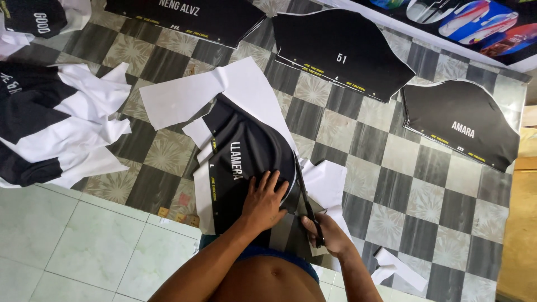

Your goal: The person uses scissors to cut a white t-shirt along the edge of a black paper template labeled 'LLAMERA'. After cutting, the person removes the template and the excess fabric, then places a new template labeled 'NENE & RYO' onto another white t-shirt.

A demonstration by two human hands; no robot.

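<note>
A black printed fabric panel (pixel 246 151) with white lettering lies on white backing paper (pixel 246 89) on the floor in front of me. My left hand (pixel 264 202) presses flat on the panel's near end, fingers spread. My right hand (pixel 330 234) grips black scissors (pixel 306 201), whose blades point away from me along the panel's curved right edge, cutting between the black print and the white margin (pixel 327 182).
Several cut black panels lie around: two at the top (pixel 184 17) (pixel 341 50) and one at the right (pixel 458 126). A heap of black and white offcuts (pixel 61 128) is at the left. Paper scraps (pixel 397 268) lie near right. Chequered floor mat (pixel 391 168); white tiles (pixel 84 246).
</note>
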